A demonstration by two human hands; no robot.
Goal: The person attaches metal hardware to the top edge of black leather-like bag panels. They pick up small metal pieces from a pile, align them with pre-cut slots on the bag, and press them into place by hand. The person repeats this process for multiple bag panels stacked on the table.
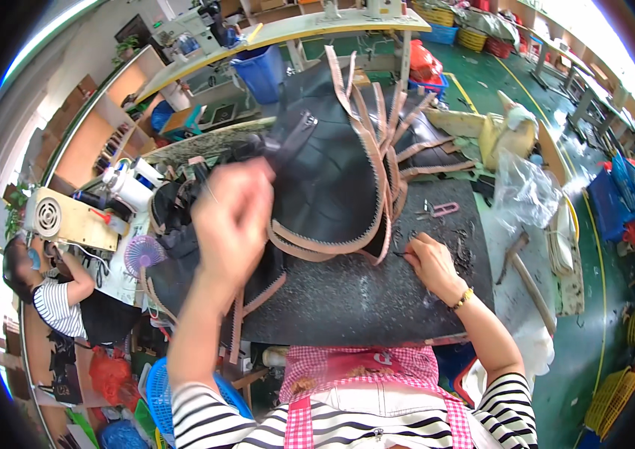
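A pile of black leather pieces (pixel 325 191) with tan zigzag-cut edging lies across the dark work board (pixel 332 307). Over the pile's left side is my left hand (pixel 231 213), blurred by motion, its fingers curled together. By its fingertips runs a smeared dark strip with a shiny end (pixel 304 123); what the fingers hold is unclear. To the right of the pile, my right hand (pixel 433 263) rests low over the board with fingertips pinched. A tiny dark thing shows at those fingertips, too small to name.
A pink metal-looking loop (pixel 445 210) and dark scraps lie on the board. Right of it are a hammer (pixel 523 277) and clear plastic bag (pixel 523 191). More black pieces (pixel 175 266) and a purple fan (pixel 144 256) are left; a co-worker (pixel 63 292) sits beyond.
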